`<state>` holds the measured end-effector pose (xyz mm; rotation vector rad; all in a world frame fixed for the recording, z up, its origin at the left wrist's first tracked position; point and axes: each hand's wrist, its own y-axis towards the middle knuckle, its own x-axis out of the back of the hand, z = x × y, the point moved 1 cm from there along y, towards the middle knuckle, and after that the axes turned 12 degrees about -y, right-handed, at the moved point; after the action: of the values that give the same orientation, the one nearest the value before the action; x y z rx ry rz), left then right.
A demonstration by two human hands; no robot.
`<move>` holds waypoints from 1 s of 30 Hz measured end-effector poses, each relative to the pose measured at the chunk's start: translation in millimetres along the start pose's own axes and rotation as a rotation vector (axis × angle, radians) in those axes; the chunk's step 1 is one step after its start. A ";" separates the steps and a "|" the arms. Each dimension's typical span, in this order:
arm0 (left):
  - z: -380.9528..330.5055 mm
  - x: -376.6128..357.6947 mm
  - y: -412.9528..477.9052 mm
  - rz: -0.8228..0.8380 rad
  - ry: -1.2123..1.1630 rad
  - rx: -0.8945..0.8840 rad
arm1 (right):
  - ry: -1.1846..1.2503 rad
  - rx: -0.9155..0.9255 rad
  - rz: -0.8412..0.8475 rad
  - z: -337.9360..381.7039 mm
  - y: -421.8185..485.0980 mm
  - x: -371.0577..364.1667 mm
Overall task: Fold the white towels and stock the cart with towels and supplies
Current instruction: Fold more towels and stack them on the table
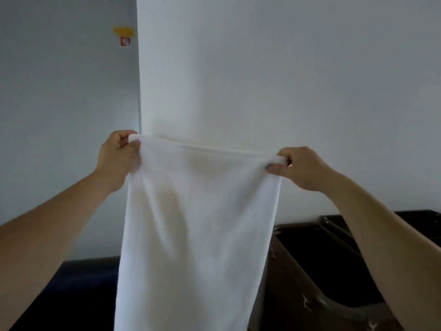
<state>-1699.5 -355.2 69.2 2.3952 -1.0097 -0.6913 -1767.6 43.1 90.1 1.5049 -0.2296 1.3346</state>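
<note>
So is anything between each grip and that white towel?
Nothing visible stands between them. The left grip and the right grip each pinch a top corner of the towel, which hangs down in front of the wall.

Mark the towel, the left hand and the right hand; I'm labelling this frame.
towel (200,223): head view, middle of the hanging cloth.
left hand (117,158): head view, back of the hand.
right hand (303,168): head view, back of the hand.
</note>
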 end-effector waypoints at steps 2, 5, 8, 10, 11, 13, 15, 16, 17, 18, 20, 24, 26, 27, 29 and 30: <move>-13.5 -0.7 11.6 -0.023 -0.038 -0.016 | 0.078 0.000 -0.075 11.4 16.5 21.0; -12.8 5.6 14.8 -0.011 0.003 0.010 | 0.039 0.003 -0.007 18.6 29.2 24.7; -4.7 12.7 10.5 0.003 -0.046 0.009 | 0.114 -0.035 -0.194 21.8 35.2 24.5; -7.2 12.0 9.7 -0.020 -0.089 -0.004 | 0.229 -0.091 -0.312 25.1 36.8 17.1; -6.5 11.6 9.2 -0.031 -0.088 -0.002 | 0.230 -0.107 -0.273 26.5 37.7 10.8; 1.0 11.1 6.0 -0.025 -0.052 0.013 | 0.154 -0.112 -0.187 22.7 37.4 3.6; 10.8 7.6 1.9 0.029 -0.045 0.017 | 0.163 -0.143 -0.354 17.7 35.4 9.9; 12.4 4.6 -0.4 0.050 -0.041 0.013 | 0.203 -0.175 -0.452 16.1 32.9 12.6; 14.2 2.5 -1.0 0.055 -0.022 0.009 | 0.212 -0.206 -0.482 14.6 30.5 11.9; 14.9 0.7 -2.6 0.052 -0.004 0.010 | 0.170 -0.223 -0.429 14.5 26.9 7.6; 19.1 -1.5 -5.0 0.076 0.010 0.026 | 0.077 -0.231 -0.303 9.3 18.8 -1.6; 30.7 -3.5 -8.6 0.112 -0.002 0.015 | 0.286 -0.296 -0.460 1.0 10.6 2.1; 31.2 -6.6 -6.9 0.111 0.013 0.005 | 0.321 -0.316 -0.390 -0.1 8.2 -4.8; 30.7 -6.5 -7.1 0.124 0.046 -0.006 | 0.324 -0.326 -0.349 -1.7 6.4 -10.0; 29.1 -6.4 -13.4 0.150 0.167 -0.069 | 0.405 -0.376 -0.294 -4.0 0.9 -14.1; 28.9 -7.0 -17.4 0.156 0.215 -0.091 | 0.471 -0.410 -0.261 -4.3 -2.1 -15.6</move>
<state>-1712.0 -344.9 38.8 2.2284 -1.0365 -0.4059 -1774.3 39.9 75.6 0.8204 0.0001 1.2952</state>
